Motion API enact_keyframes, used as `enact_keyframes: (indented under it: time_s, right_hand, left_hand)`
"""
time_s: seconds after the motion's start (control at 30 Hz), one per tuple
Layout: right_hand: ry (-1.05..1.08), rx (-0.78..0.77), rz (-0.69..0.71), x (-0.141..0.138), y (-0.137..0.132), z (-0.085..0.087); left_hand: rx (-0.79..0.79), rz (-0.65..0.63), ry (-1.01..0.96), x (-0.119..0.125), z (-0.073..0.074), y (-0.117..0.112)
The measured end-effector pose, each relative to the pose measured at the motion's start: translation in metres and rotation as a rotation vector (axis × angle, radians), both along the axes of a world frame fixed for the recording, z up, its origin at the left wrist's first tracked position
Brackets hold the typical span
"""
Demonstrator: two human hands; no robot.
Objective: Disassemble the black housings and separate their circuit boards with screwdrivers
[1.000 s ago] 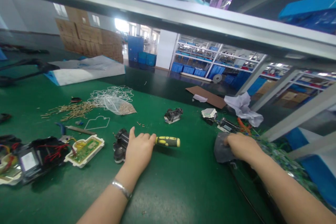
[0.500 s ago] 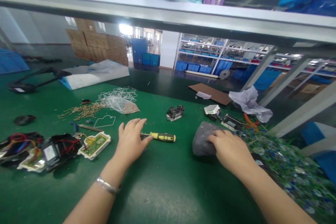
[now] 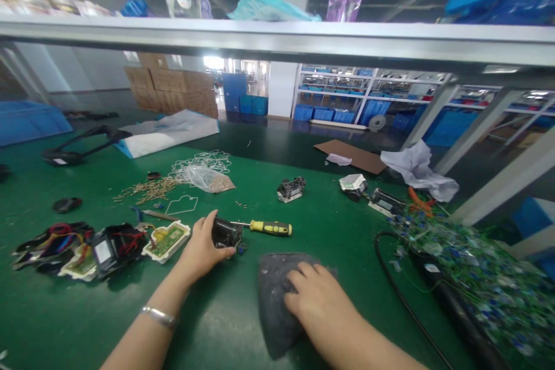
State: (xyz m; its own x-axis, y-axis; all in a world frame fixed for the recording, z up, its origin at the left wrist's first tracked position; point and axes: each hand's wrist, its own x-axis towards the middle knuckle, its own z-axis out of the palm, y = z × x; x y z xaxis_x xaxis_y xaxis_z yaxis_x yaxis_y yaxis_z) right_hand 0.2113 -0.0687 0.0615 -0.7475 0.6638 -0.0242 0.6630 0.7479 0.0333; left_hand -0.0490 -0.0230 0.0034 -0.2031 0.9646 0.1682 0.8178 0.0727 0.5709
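My left hand [image 3: 203,245] is closed round a small black device part [image 3: 226,232], fingers behind it and thumb in front. My right hand [image 3: 318,300] grips a dark grey, soft-looking slab [image 3: 277,295] at the front of the green table; its exact kind is unclear. Just right of the black part lies a yellow-and-black screwdriver [image 3: 271,228], its shaft pointing left. Several tiny screws [image 3: 241,204] lie behind it. Left of my left hand sits a white housing with a green circuit board [image 3: 169,241], beside black housings with red wires [image 3: 115,245].
Another black mechanism [image 3: 291,189] stands mid-table. Wooden-coloured pins [image 3: 150,189], a clear bag [image 3: 210,179] and white wire loops lie back left. A tangle of green wired parts [image 3: 489,277] and a black cable [image 3: 401,300] occupy the right. A shelf [image 3: 277,34] crosses overhead.
My right hand has drawn the grey slab left and towards me. My left hand has shifted slightly left and down, and the black part in it now shows. The view has also moved.
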Motion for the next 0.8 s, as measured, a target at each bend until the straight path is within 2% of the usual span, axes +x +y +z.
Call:
enact_keyframes:
  time_s: [0.13,0.27,0.37,0.5,0.6,0.73,0.8]
  right_hand:
    - [0.039,0.065,-0.201,0.051,0.032,0.018]
    - [0.155,0.121,-0.288,0.073,0.036,0.032]
    - [0.278,0.020,-0.222,0.071,0.018,0.030]
    - [0.330,-0.191,-0.075,0.062,-0.002,0.010]
    - [0.275,-0.192,-0.110,0.053,-0.003,-0.002]
    - [0.463,-0.185,-0.182,0.035,0.003,0.008]
    - [0.605,-0.216,-0.279,0.024,0.005,0.018]
  left_hand:
    - [-0.005,0.059,-0.023,0.007,-0.001,0.003]
    - [0.039,0.104,-0.073,0.009,0.001,0.003]
    - [0.094,0.097,-0.183,0.005,0.006,-0.002]
    - [0.124,-0.022,-0.705,0.006,0.019,-0.011]
    - [0.158,-0.160,-0.994,0.020,0.032,-0.014]
    - [0.149,-0.321,-1.041,0.054,0.044,-0.015]
    - [0.134,-0.384,-1.046,0.075,0.046,-0.014]
